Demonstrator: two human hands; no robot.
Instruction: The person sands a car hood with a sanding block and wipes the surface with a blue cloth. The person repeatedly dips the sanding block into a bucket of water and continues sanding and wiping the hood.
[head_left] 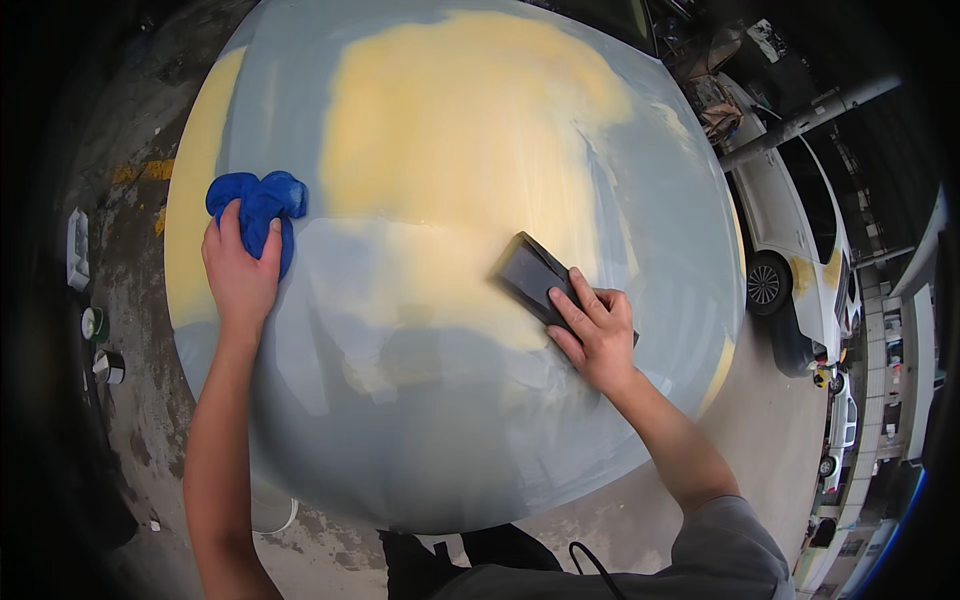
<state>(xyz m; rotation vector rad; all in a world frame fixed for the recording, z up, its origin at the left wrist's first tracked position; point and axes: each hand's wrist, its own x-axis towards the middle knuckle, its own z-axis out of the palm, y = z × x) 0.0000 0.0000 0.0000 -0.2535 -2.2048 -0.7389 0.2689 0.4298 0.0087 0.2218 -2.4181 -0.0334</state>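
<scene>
While the right hand (pixel 605 347) lies nearer, its fingers clamped across the near right part of a dark oblong block (pixel 530 276), that block's long axis slants from them toward far left, over a curved grey panel (pixel 440 410). Its top looks flat. Farther left, the left hand's (pixel 243 278) fingers close on a crumpled blue cloth (pixel 258 200); a yellow patch (pixel 460 110) spreads beyond.

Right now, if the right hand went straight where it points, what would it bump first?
Past the dark block under it, the right hand would probably meet the big yellow patch on the grey surface; nothing seems to stand up there, though depth is unclear.
</scene>
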